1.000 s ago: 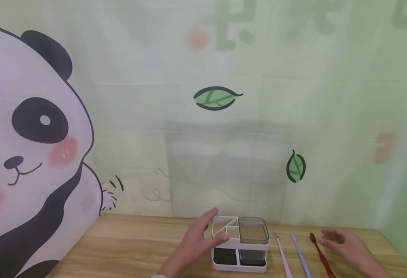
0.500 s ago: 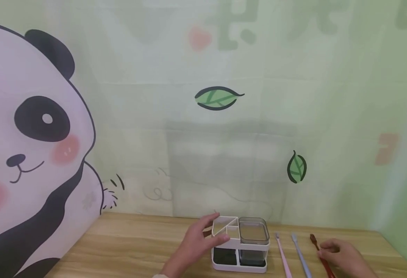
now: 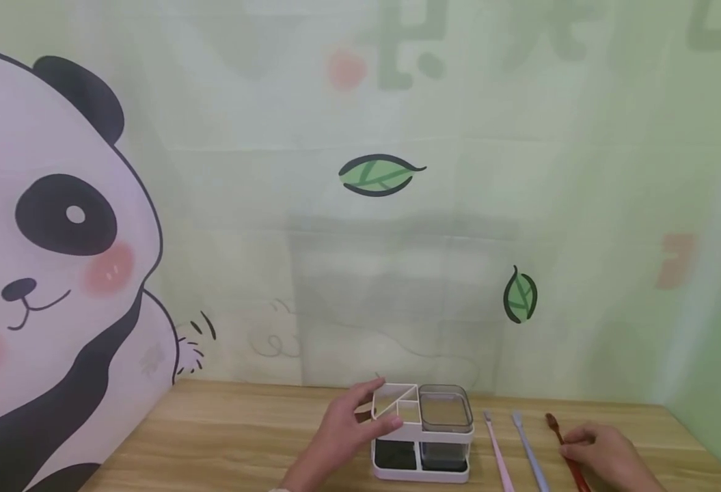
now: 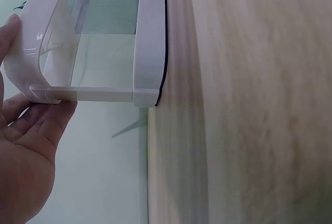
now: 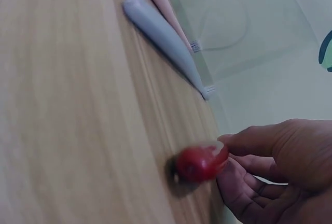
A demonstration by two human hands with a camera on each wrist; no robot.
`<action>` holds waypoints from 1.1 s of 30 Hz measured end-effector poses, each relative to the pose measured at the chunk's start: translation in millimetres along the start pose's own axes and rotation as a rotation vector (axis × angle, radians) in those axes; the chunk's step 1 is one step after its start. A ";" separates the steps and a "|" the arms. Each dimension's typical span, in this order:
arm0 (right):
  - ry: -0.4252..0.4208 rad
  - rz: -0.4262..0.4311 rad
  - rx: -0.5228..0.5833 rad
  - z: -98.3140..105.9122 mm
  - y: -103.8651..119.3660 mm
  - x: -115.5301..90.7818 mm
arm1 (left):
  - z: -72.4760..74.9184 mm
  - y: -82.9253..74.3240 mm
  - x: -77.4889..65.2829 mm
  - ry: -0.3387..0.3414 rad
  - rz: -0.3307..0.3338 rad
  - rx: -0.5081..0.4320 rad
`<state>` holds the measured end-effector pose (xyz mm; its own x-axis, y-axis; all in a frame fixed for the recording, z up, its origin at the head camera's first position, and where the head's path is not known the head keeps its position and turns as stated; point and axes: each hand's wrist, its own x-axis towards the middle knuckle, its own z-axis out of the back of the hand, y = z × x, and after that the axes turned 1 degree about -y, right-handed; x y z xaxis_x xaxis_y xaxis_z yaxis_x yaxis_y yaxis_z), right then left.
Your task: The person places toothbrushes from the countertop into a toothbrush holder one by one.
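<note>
A white toothbrush holder (image 3: 446, 436) stands on the table, with divided compartments on the left of its top and a clear grey cup (image 3: 445, 408) on the right. My left hand (image 3: 346, 425) grips the left side of its upper tray, thumb at the front and fingers behind. In the left wrist view, those fingers bend round the white tray (image 4: 39, 42). At the right, my right hand (image 3: 606, 452) pinches a dark red toothbrush (image 3: 572, 470) between thumb and fingers. Its rounded handle end (image 5: 199, 164) faces the right wrist camera, close above the tabletop.
A pink toothbrush (image 3: 497, 451) and a blue toothbrush (image 3: 529, 447) lie on the wooden table (image 3: 237, 437) between the holder and my right hand. Behind the table's back edge hangs a pale green cloth (image 3: 243, 205) printed with a panda and leaves.
My right hand has come down and left onto the red toothbrush and closed its fingers on it. The left hand stays at the holder. The head view shifted slightly.
</note>
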<state>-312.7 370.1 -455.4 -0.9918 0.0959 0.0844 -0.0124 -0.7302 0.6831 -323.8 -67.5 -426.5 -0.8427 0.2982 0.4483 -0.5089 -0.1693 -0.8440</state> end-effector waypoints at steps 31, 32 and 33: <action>-0.014 0.042 0.038 16.1 7.5 1.1 | 0.6 5.2 0.6 -0.004 0.004 -0.015; -0.019 0.038 0.048 17.1 9.0 1.2 | 0.3 5.1 0.7 -0.005 0.003 -0.018; -0.025 0.040 0.054 18.2 10.4 1.2 | 0.0 5.0 0.8 -0.007 0.003 -0.019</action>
<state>-311.7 374.9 -435.0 -0.9879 0.0849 0.1296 0.0342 -0.6963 0.7169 -327.0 -68.1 -430.4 -0.8453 0.2912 0.4479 -0.5031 -0.1521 -0.8507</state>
